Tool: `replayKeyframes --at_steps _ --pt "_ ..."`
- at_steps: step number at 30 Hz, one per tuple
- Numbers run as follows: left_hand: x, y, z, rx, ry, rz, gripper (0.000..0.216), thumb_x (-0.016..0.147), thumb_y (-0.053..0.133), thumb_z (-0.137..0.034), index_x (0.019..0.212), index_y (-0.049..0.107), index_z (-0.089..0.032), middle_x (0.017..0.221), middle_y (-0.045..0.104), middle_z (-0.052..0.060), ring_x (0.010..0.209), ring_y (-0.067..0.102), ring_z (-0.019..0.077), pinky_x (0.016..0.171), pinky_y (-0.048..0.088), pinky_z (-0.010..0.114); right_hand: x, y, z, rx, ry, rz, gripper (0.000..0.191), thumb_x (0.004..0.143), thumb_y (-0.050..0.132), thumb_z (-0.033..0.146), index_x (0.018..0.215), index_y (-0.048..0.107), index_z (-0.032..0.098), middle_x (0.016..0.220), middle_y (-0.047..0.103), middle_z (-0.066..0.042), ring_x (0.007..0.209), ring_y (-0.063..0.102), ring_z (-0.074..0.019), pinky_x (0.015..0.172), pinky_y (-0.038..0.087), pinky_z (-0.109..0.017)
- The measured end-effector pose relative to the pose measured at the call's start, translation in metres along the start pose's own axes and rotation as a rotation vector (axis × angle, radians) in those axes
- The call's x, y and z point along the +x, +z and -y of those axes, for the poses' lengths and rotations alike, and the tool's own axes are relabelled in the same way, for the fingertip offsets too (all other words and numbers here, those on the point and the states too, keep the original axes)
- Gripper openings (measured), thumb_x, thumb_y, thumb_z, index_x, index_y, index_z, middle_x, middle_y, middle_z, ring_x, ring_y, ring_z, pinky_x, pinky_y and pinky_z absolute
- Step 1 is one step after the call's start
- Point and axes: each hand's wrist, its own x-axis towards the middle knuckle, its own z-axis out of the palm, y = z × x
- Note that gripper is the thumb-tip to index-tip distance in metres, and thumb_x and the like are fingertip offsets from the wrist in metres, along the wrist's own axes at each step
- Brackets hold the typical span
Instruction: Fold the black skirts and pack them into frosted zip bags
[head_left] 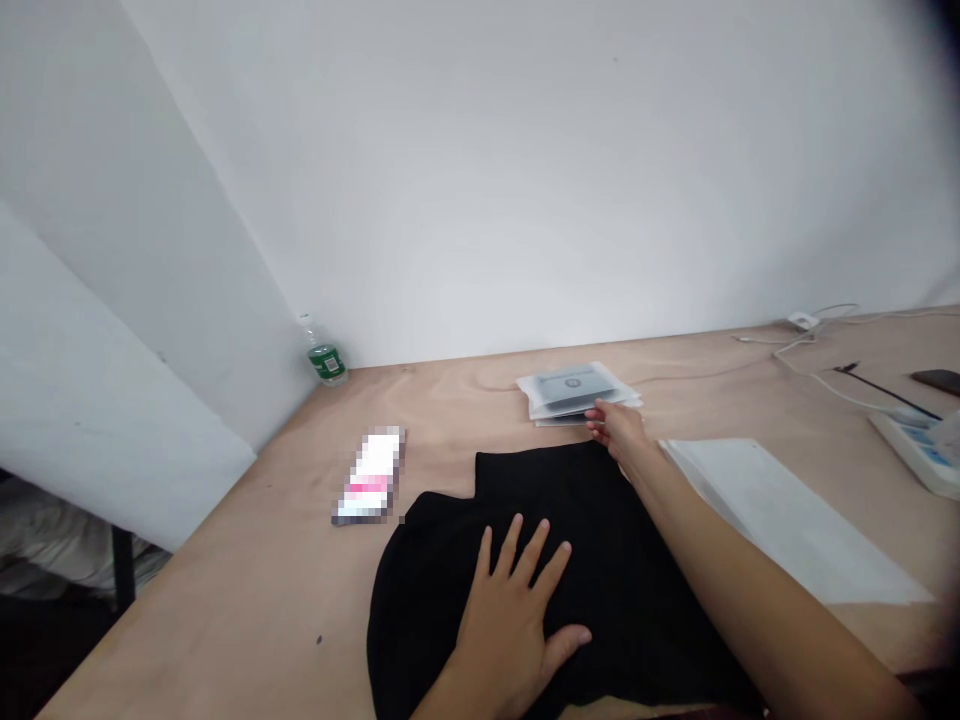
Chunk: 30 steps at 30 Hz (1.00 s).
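Observation:
A black piece of fabric [622, 560], probably a garment, lies spread flat on the table in front of me. My left hand [510, 620] rests palm down on it, fingers spread. My right hand [616, 428] is stretched over the fabric's far right corner, its fingers loosely bent and slightly apart. Its fingertips meet or overlap the near right edge of a small stack of flat items in frosted plastic bags [574, 388]. Whether they touch the stack is unclear; nothing shows held between them.
A phone [371, 475] with a lit screen lies left of the fabric. Behind it, a green-labelled bottle [326, 360] stands by the wall. Translucent white sheets or bags [795, 520] lie at right, beside a power strip [919, 450] and white cables [802, 345].

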Motion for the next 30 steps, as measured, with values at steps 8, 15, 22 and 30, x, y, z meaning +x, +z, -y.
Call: replayKeyframes --at_steps 8,15,22,30 --pt "-0.008 -0.023 -0.005 0.01 0.061 -0.401 0.043 0.086 0.048 -0.031 0.129 0.042 -0.027 0.137 0.044 0.003 0.13 0.032 0.0246 0.104 0.03 0.05 -0.04 -0.013 0.012 0.126 -0.057 0.209 0.008 0.08 0.047 0.02 0.081 0.055 0.019 0.08 0.061 0.001 0.071 0.061 -0.0121 0.063 0.052 -0.027" --pt "0.012 -0.086 -0.002 -0.26 -0.335 -0.558 0.033 0.088 0.04 -0.031 0.118 0.053 -0.023 0.125 0.055 0.005 0.12 0.044 0.0215 0.1 0.034 0.04 -0.118 -0.035 -0.007 -0.154 0.197 0.659 0.006 0.052 0.052 0.015 0.057 0.054 0.016 0.051 0.054 0.003 0.043 0.049 -0.01 0.038 0.038 -0.02" --pt "0.037 -0.074 0.003 -0.423 -0.352 -0.124 0.035 0.089 0.032 -0.036 0.067 0.055 -0.021 0.065 0.061 0.002 0.063 0.056 0.0188 0.055 0.036 0.027 -0.145 -0.037 -0.026 -0.348 0.258 0.784 0.006 0.053 0.054 0.014 0.057 0.053 0.018 0.05 0.048 0.007 0.039 0.039 -0.0049 0.035 0.027 -0.015" --pt "0.032 -0.063 -0.009 -0.469 -0.383 -0.133 0.03 0.086 0.037 -0.033 0.061 0.049 -0.02 0.059 0.055 0.0 0.056 0.049 0.016 0.053 0.028 0.026 -0.149 -0.019 -0.02 -0.445 -0.25 0.863 0.031 0.084 0.043 0.043 0.065 0.041 0.019 0.058 0.036 0.006 0.05 0.035 -0.0069 0.045 0.028 -0.019"
